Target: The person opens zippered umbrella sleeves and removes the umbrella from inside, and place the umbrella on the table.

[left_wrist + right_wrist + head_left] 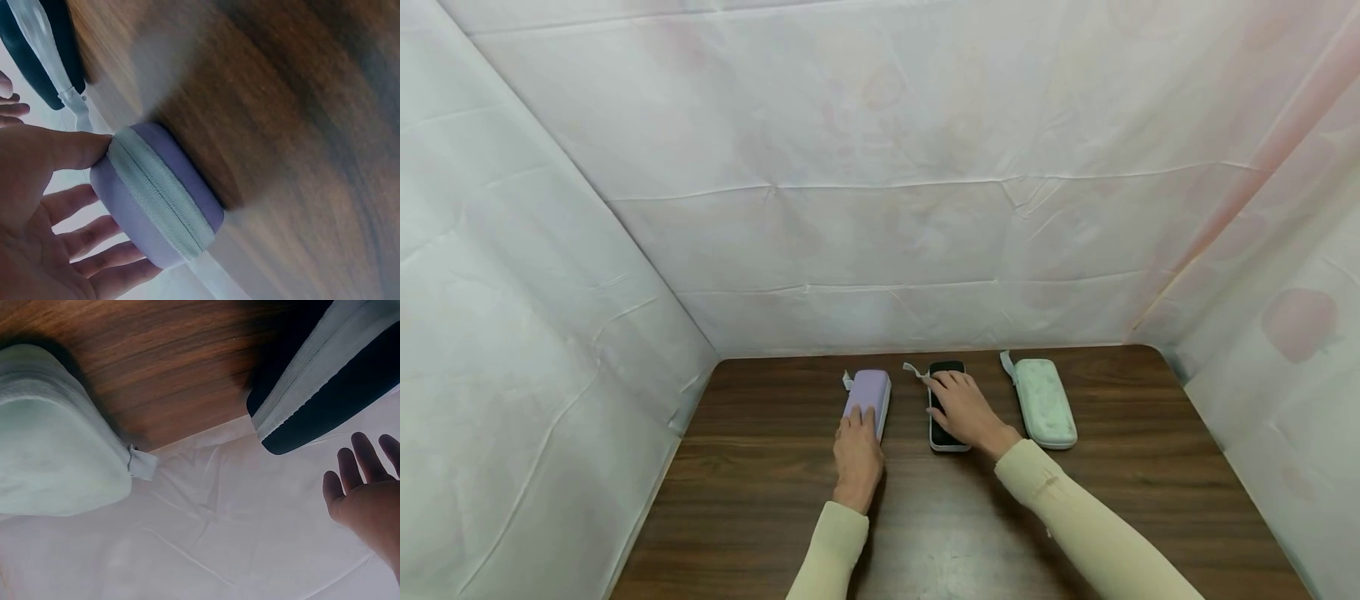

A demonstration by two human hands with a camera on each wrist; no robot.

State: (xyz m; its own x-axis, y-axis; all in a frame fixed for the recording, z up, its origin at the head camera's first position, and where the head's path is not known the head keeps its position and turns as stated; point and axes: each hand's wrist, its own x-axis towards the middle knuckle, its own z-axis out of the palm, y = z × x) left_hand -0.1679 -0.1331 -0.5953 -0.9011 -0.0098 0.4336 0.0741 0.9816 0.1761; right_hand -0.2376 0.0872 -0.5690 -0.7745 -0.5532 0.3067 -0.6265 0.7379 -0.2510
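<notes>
A purple zip case (870, 387) with a pale zipper band lies on the wooden table, left of centre. My left hand (857, 458) grips its near end; the left wrist view shows the thumb at the zipper edge and the fingers spread over the lid. To its right lies a black zip case (948, 438) with a light zipper band. Over that one my right hand (966, 410) hovers, fingers relaxed and apart, partly covering its top. The right wrist view has those fingers beside the case, holding nothing.
A mint-green zip case (1047, 404) with a pale pull tab (1007, 365) lies right of the black one. The dark wood table (760, 492) meets a pale hanging sheet (880, 242) at its back edge, with more sheeting on both sides.
</notes>
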